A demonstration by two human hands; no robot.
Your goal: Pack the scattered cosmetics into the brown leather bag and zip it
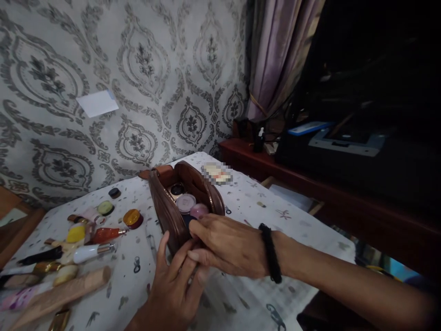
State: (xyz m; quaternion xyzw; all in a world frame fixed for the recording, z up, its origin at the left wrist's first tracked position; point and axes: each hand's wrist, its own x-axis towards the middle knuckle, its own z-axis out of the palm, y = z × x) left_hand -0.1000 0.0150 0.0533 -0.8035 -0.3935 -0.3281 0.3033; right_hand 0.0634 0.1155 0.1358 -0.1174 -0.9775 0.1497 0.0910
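A brown makeup bag (pixel 171 212) lies unzipped on the table, its mouth facing up. Inside it show a round lilac container (pixel 186 203), a pink rounded item (pixel 199 211) and a black-topped round item (pixel 177 189). My right hand (pixel 227 243), a black band (pixel 270 253) round its wrist, is over the bag's near end with curled fingers; whatever they grip is hidden. Just below, my left hand (pixel 175 280) has its fingers against the bag's near end, little finger raised. The fingers of both hands overlap there.
Left on the patterned tablecloth (pixel 129 285) lie several cosmetics: an amber jar (pixel 132 219), an orange bottle (pixel 106 235), a white tube (pixel 92 253) and a beige tube (pixel 77 287). A blurred-out item (pixel 217 173) lies behind the bag. A dark red desk (pixel 255 168) stands right.
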